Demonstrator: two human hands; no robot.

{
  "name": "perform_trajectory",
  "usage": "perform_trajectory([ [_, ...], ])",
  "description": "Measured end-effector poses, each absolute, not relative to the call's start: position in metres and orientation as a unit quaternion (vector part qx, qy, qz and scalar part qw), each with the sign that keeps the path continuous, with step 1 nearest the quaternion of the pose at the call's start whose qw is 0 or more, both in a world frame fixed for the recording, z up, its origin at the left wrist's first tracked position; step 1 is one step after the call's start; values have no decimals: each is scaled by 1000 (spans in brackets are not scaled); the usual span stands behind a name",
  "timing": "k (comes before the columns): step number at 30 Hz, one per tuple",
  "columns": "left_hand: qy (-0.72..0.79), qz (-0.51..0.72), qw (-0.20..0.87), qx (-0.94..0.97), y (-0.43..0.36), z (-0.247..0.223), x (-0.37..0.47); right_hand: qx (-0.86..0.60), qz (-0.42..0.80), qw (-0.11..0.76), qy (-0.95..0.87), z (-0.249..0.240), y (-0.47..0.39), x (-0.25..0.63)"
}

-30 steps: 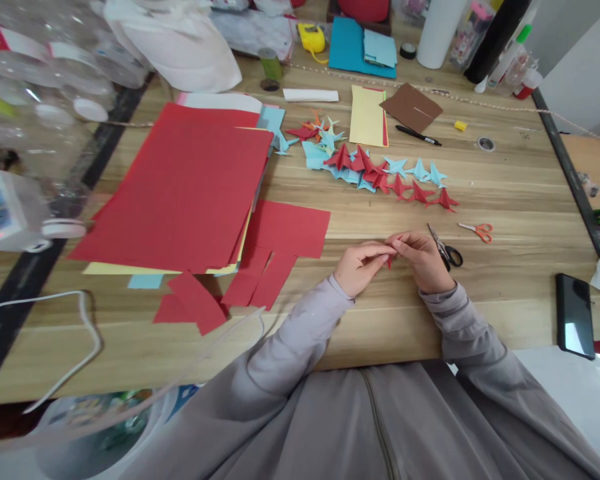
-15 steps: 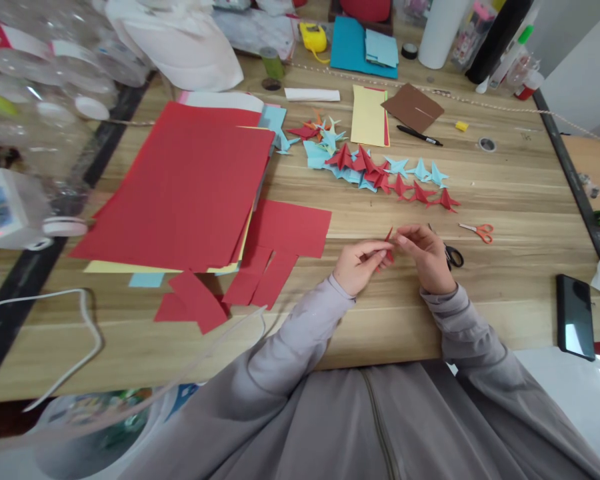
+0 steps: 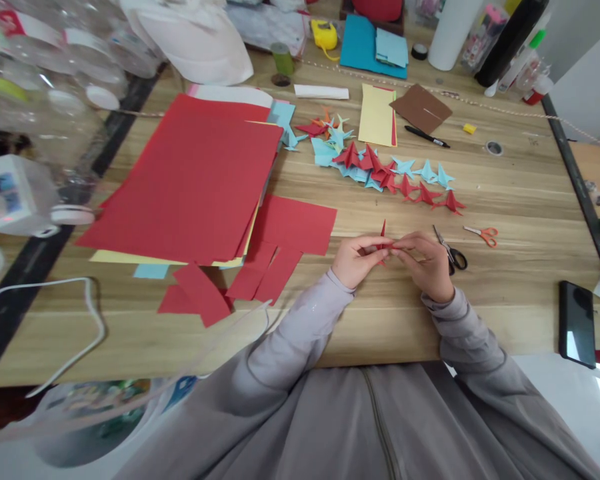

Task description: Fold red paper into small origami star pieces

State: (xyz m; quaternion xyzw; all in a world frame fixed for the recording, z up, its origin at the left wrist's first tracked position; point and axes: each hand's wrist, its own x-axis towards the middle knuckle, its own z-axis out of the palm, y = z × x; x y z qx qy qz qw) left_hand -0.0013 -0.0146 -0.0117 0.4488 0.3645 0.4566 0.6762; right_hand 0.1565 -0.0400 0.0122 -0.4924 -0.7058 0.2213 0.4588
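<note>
A small folded red paper piece (image 3: 383, 230) is pinched between my two hands, one thin point standing up above the fingers. My left hand (image 3: 359, 259) grips it from the left, fingers closed. From the right, my right hand (image 3: 426, 261) pinches its right side with thumb and forefinger; the fingertips of both hands nearly meet. Beyond them lie folded red paper cranes (image 3: 405, 188) and light blue paper cranes (image 3: 427, 172) in rows. Black-handled scissors (image 3: 457, 259) lie just right of my right hand, partly hidden behind it.
Large red sheets (image 3: 190, 180) and cut red pieces (image 3: 279, 273) lie to the left. Orange scissors (image 3: 489, 235) and a phone (image 3: 577, 323) are at the right. Yellow strips (image 3: 377, 117), brown paper (image 3: 421, 108) and a black pen (image 3: 427, 136) lie farther back. A white cable (image 3: 97, 320) crosses the left side.
My right hand's fingertips have come in closer to my left hand and now pinch the red paper. The paper's point stands more upright. The view has shifted slightly, and the black-handled scissors show more.
</note>
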Motion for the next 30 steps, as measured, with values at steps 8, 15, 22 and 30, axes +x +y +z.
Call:
perform_trajectory([
  [8, 414, 468, 620, 473, -14, -12, 0, -502, 241, 456, -694, 10, -40, 155],
  [15, 426, 435, 689, 393, -16, -4, 0, -497, 236, 463, -695, 7, -39, 156],
  [22, 405, 414, 741, 339, -13, -2, -1, -514, 253, 446, -688, 9, -39, 157],
  [30, 377, 381, 796, 281, -10, 0, -4, -500, 394, 410, -653, 7, -36, 164],
])
